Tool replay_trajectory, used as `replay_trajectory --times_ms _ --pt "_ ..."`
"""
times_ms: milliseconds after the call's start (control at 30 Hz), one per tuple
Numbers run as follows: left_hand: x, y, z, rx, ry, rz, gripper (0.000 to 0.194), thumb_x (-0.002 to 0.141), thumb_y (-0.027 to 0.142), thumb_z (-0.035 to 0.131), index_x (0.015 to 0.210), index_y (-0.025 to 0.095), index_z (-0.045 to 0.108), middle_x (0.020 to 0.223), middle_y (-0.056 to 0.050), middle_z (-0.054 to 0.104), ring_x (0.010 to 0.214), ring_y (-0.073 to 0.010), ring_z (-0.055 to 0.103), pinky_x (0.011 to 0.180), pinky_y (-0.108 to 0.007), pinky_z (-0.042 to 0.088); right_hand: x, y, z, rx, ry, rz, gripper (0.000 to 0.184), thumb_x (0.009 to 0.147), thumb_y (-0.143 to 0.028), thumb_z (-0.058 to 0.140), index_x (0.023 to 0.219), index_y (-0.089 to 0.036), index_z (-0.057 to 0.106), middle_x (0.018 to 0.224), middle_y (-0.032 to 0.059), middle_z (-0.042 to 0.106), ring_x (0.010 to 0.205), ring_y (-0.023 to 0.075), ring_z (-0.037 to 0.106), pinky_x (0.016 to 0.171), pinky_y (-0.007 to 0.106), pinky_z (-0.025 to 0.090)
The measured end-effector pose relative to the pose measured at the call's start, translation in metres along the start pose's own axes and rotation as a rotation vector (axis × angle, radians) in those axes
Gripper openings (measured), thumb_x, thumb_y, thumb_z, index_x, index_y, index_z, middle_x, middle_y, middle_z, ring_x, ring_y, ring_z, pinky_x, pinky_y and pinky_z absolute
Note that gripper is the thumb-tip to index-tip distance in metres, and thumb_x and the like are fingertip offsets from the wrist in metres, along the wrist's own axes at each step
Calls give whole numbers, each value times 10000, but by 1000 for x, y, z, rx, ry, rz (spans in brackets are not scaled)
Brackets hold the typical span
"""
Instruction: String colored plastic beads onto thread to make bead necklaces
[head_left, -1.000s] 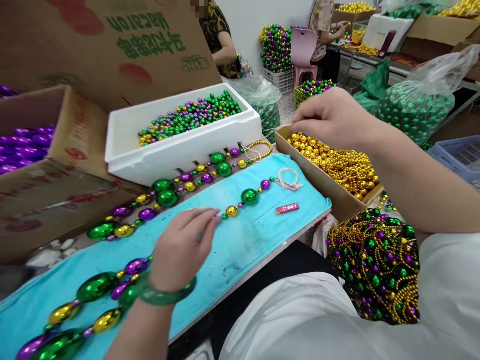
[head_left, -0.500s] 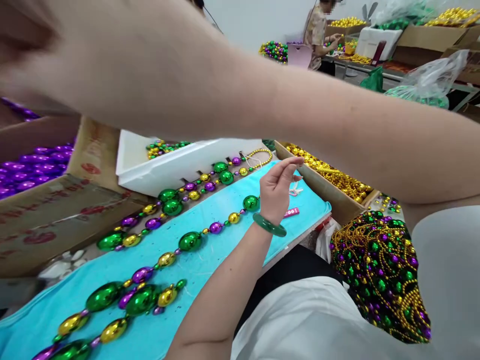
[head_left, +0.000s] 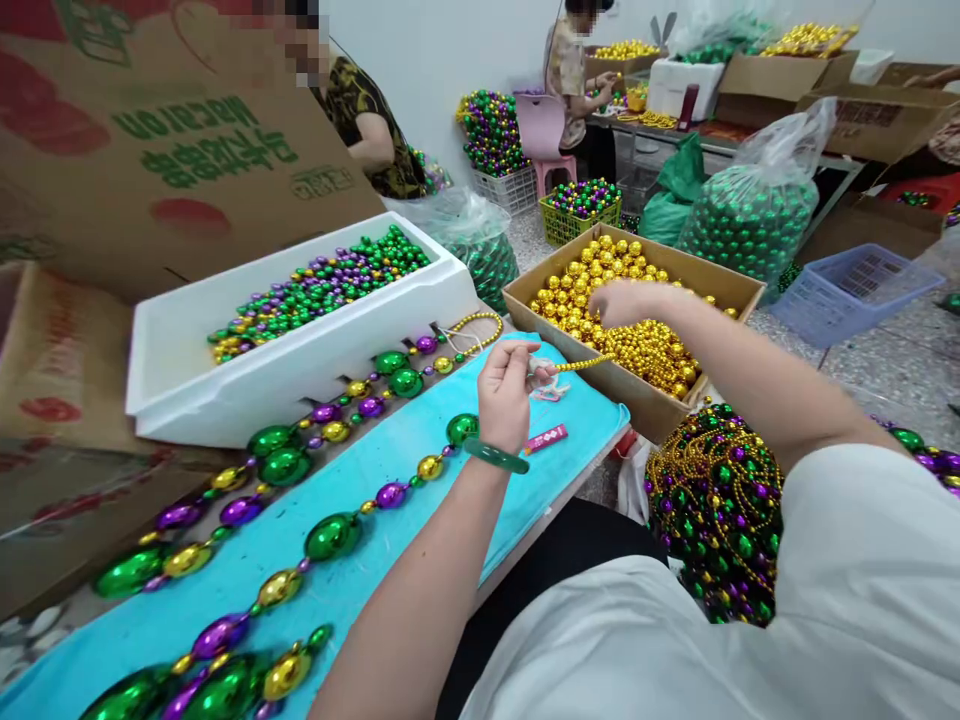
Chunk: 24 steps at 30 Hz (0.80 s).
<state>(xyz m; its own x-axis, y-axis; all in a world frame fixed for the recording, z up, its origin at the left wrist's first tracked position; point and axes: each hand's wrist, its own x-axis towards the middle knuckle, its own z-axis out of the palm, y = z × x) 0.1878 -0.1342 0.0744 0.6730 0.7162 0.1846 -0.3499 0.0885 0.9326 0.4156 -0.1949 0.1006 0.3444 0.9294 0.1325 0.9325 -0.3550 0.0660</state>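
My left hand (head_left: 508, 380), with a green bangle (head_left: 496, 456) at its wrist, is closed in a pinch over the blue cloth (head_left: 420, 560). A short strand of small gold beads (head_left: 585, 363) runs from its fingers to the edge of a cardboard box (head_left: 637, 385). White threads (head_left: 553, 390) lie just under the hand. Deep over that box, my right hand (head_left: 630, 303) is among gold beads (head_left: 574, 300); its fingers are blurred and partly hidden. A string of large green, purple and gold beads (head_left: 334, 537) stretches along the cloth by my left forearm.
A white foam box (head_left: 300, 390) of mixed beads stands behind the cloth. A small red packet (head_left: 546, 439) lies on it. A heap of bead necklaces (head_left: 712, 500) is at my right side. Two people (head_left: 375, 130) work farther back, near bagged green beads (head_left: 750, 220).
My right arm has swung from across the upper left of the view to the gold bead box on the right. My left hand stays pinched; a gold strand now shows beside it.
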Motion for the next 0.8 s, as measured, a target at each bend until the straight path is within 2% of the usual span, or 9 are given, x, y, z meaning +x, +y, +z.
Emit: replay_trajectory --times_ms 133,233,300,367,433,500,567,667,800 --pt "14 6 24 88 -72 95 238 821 426 618 803 189 627 578 40 529 534 -75 567 548 -189 498 -32 7 44 96 -71 137 261 690 -150 617 930 -199 707 900 74 715 955 230 638 786 277 472" --pt "35 22 48 176 -128 219 194 836 374 617 762 195 635 564 41 507 491 -62 522 483 -173 449 -32 30 50 153 -71 231 321 667 -115 597 960 -192 703 932 97 715 899 244 639 753 291 475" --pt "52 41 63 172 -157 326 161 851 334 609 756 206 634 552 46 494 470 -55 494 462 -172 427 -25 56 35 172 -9 290 390 702 -112 538 1061 -178 676 1011 105 699 940 250 623 772 299 464" --pt "69 66 79 135 -180 428 139 866 297 597 756 217 628 574 47 508 451 -47 461 450 -177 417 -17 84 10 216 142 337 427 719 -103 486 1107 -151 657 1053 99 682 973 240 602 812 299 445" --pt "82 96 92 100 -200 528 135 873 267 590 750 215 612 641 45 550 439 -37 435 427 -184 398 -13 107 -16 308 361 359 422 704 -90 462 1072 -124 667 1026 89 681 946 225 595 821 295 434" --pt "91 126 103 82 -213 630 132 874 244 590 748 206 583 724 46 588 431 -32 417 402 -202 370 -14 122 -35 363 432 351 394 670 -85 477 998 -120 692 953 82 686 891 216 593 795 293 433" --pt "100 151 109 90 -200 678 129 879 232 586 756 206 554 754 55 584 438 -36 398 409 -218 356 -18 129 -42 349 271 344 339 623 -80 527 900 -132 716 855 76 683 826 214 590 748 286 431" --pt "116 167 112 155 -163 609 162 902 204 545 741 210 520 691 56 514 466 -52 365 447 -234 346 -27 130 -34 389 70 373 274 574 -60 587 794 -149 725 744 58 658 760 198 574 705 273 418" --pt "135 144 110 275 -107 445 214 923 172 482 713 204 507 521 58 409 447 -70 379 446 -241 355 -40 121 -8 678 30 505 268 537 -76 648 779 -168 719 663 5 606 689 162 536 651 260 396"
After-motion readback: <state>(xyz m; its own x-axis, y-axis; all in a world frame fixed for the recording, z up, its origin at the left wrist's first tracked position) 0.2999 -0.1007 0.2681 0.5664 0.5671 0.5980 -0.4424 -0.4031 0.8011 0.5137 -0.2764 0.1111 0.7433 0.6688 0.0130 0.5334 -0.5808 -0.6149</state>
